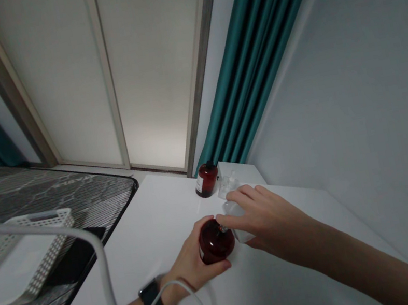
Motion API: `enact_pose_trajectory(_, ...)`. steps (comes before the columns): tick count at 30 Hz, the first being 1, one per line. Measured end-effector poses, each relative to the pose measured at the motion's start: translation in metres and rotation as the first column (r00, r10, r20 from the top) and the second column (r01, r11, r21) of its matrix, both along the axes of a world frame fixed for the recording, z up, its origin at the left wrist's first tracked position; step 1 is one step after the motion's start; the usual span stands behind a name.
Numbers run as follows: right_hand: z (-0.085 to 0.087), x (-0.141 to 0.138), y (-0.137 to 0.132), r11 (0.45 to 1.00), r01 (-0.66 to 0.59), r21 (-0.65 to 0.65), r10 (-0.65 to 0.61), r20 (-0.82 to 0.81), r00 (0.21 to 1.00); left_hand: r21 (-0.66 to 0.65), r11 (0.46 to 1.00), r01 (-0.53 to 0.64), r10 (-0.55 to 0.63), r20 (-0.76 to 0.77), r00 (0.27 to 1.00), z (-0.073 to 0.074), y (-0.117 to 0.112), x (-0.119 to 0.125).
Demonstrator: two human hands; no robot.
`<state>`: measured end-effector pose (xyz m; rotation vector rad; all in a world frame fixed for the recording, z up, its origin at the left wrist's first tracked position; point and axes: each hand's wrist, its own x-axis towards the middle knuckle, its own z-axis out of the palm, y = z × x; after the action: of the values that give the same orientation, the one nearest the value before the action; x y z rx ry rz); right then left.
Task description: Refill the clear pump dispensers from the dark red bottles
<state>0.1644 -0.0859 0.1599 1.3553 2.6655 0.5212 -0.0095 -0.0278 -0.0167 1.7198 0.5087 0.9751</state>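
Observation:
My left hand point(192, 262), with a dark watch on its wrist, is wrapped round a dark red-brown bottle point(217, 246) over the white table. The bottle's neck opening faces up toward my right hand point(264, 213). That hand is closed on a whitish translucent container point(243, 235), held beside the bottle's mouth. Whether the two touch I cannot tell. Behind them stands a second red-brown bottle point(206, 180) with a black top and a pale label. A clear plastic-looking item point(227, 185) lies beside it, its kind unclear.
A white box-like block point(241, 168) sits at the table's far end by the green curtain point(251, 60). At left, a white perforated basket point(52, 242) rests on a grey patterned surface. White cables point(105, 275) cross the foreground. A wall borders the right side.

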Motion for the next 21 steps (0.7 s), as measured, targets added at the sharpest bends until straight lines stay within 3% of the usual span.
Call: enact_pose_trajectory(21,-0.0004,0.0001,0.0013,1.0,-0.01,0.025,0.009,0.008,1.0,-0.023,1.0,0.021,-0.021,-0.029,0.999,0.0016,0.0009,0.0006)
